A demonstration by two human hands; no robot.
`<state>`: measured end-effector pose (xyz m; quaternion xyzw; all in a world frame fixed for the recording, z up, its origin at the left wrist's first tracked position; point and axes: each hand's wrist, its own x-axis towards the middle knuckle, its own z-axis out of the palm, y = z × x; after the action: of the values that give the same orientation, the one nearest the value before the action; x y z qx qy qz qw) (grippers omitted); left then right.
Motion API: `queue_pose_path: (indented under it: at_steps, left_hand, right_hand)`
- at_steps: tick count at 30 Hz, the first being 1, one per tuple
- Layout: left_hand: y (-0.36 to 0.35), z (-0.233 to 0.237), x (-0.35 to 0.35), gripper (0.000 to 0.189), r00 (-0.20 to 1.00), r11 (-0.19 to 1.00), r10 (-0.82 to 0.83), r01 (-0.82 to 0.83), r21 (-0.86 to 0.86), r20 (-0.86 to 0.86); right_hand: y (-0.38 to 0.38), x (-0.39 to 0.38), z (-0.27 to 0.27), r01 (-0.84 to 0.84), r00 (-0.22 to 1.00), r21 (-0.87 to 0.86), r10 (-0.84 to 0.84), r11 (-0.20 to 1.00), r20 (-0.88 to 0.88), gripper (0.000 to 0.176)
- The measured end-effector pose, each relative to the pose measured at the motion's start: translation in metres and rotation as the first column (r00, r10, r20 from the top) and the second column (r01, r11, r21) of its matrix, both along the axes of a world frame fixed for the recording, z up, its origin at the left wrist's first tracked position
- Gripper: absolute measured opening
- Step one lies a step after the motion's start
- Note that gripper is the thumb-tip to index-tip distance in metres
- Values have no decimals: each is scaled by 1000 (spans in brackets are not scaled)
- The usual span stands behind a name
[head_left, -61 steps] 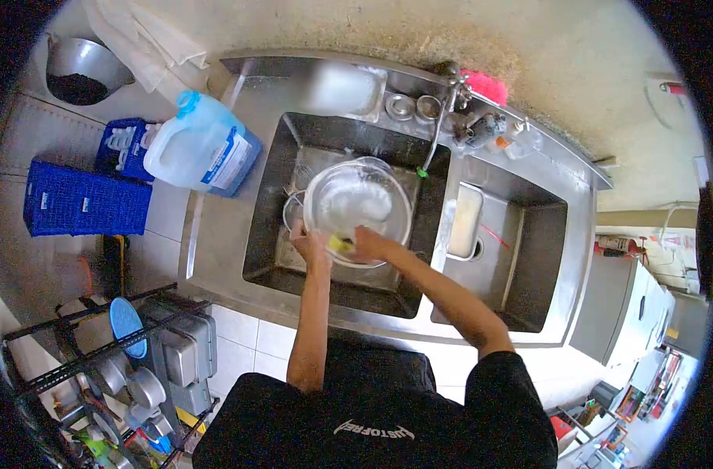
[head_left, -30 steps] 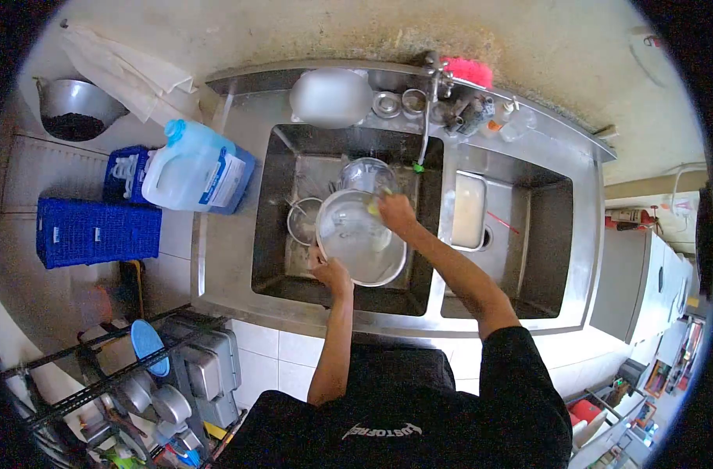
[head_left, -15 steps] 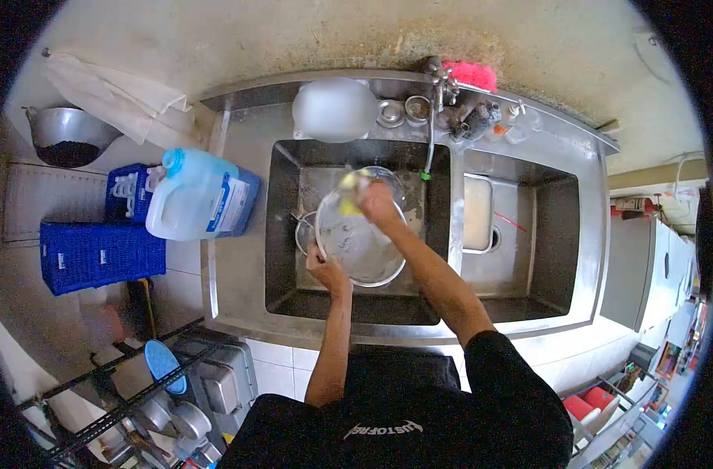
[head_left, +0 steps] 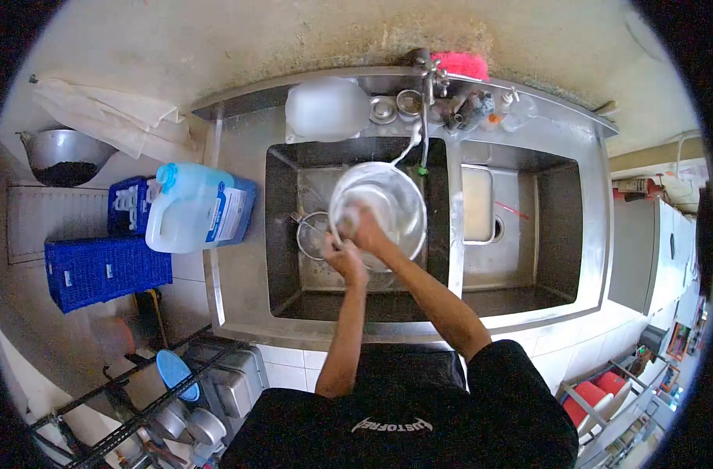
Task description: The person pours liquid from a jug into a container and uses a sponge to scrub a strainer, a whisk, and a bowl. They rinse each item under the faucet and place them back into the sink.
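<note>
A large clear glass bowl (head_left: 387, 199) is held tilted over the left sink basin (head_left: 282, 234). My left hand (head_left: 342, 256) grips the bowl's near rim. My right hand (head_left: 368, 228) presses against the bowl's surface, closed on a sponge that is almost hidden under the fingers. A wire strainer (head_left: 313, 234) lies in the basin just left of the bowl. The tap spout (head_left: 423, 141) hangs above the bowl's far edge.
The right basin (head_left: 555, 234) holds a pale tray (head_left: 476, 205). On the counter's left stands a blue-capped jug (head_left: 196, 207). An upturned white bowl (head_left: 327, 108) and small metal cups (head_left: 395, 105) sit behind the basin. Blue crates (head_left: 106, 270) and a wire rack (head_left: 161, 399) are at left.
The bowl has been turned and lifted toward the tap. My right hand slid from the bowl's far rim down to its near side, close to my left hand.
</note>
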<state>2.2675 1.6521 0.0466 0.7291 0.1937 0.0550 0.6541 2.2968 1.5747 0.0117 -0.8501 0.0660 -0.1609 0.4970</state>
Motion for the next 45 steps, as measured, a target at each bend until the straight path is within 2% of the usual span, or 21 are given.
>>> queue_pose_path:
  at_steps: [2, 4, 5, 9, 14, 16, 18, 20, 22, 23, 25, 26, 28, 30, 32, 33, 36, 38, 40, 42, 45]
  left_hand:
    - [5, 11, 12, 17, 996, 933, 72, -84, -349, -47]
    - [9, 42, 17, 25, 992, 971, -30, 59, -232, 126]
    - [10, 34, 15, 30, 997, 971, 29, -47, -234, -78]
    - [0, 17, 5, 23, 989, 854, 60, 19, -520, 135]
    - [10, 39, -9, 18, 971, 809, 213, -113, -577, 108]
    - [-14, 47, -16, 12, 861, 985, 113, -161, 54, 496]
    - [-20, 60, -15, 10, 936, 991, 131, -137, -5, 327]
    - [-20, 75, -20, 10, 938, 991, 124, -132, 2, 324]
    - [-23, 85, -24, 9, 943, 992, 121, -130, 9, 310]
    - [-29, 83, -16, 9, 881, 993, 104, -118, 1, 462]
    - [-23, 70, -15, 8, 801, 994, -62, -5, 110, 595]
    - [-26, 70, -19, 8, 802, 995, -50, -12, 100, 596]
    - [-28, 74, -37, 7, 822, 998, 34, -3, -55, 569]
    - [-38, 80, -40, 9, 815, 998, 60, -61, -18, 576]
    - [-42, 88, -42, 10, 825, 981, 4, -114, 158, 565]
    - [-30, 90, -43, 11, 727, 914, -199, -104, 391, 657]
    - [-24, 73, -71, 12, 891, 978, -50, -48, 204, 451]
    - [-26, 82, -62, 14, 749, 959, -154, -44, 281, 645]
    - [-17, 67, -60, 15, 866, 947, -116, -53, 318, 487]
    - [-12, 56, -56, 18, 892, 942, -143, -10, 334, 429]
    - [-23, 84, -49, 12, 724, 945, -198, -38, 325, 661]
  right_hand:
    - [-15, -19, 35, -303, 953, 28, 303, 952, 11, 26]
    - [-29, -16, 30, -483, 858, -139, 436, 865, -272, 31]
    - [-33, -3, 18, -314, 876, 206, 367, 927, -314, 32]
    - [-15, -16, 14, -183, 981, -7, 182, 983, -68, 31]
    - [-65, -52, 58, -748, 660, -404, 654, 526, -370, 48]
    - [-65, -68, 48, -607, 777, -328, 454, 724, -435, 46]
    - [-74, -78, 67, -543, 763, -12, 487, 840, -425, 55]
    - [-90, -94, -25, -528, 847, -392, 501, 753, -178, 61]
    - [-95, -91, 31, -487, 872, -700, 341, 522, -352, 63]
    - [-86, -89, 18, -444, 895, -457, 361, 771, -261, 49]
    - [-68, -108, -20, -401, 885, -434, 463, 807, 44, 39]
    - [-71, -105, -16, -407, 882, -441, 470, 800, 39, 39]
    - [-72, -95, -3, -487, 803, -459, 174, 743, -570, 52]
    - [-74, -73, -12, -396, 765, -300, 131, 868, -630, 53]
    - [-53, -92, -19, -435, 849, -550, 121, 713, -514, 49]
    - [-51, -97, -18, -367, 843, -429, 100, 825, -529, 43]
    - [-75, -69, -6, -282, 867, -507, -11, 814, -498, 35]
    - [-79, -53, 28, -286, 878, -580, -34, 763, -478, 35]
    - [-58, -65, 44, -277, 797, -349, 12, 895, -603, 37]
    - [-45, -80, -23, -187, 923, -447, 0, 875, -385, 40]
    - [-67, -41, 11, -139, 940, -607, -89, 783, -330, 21]
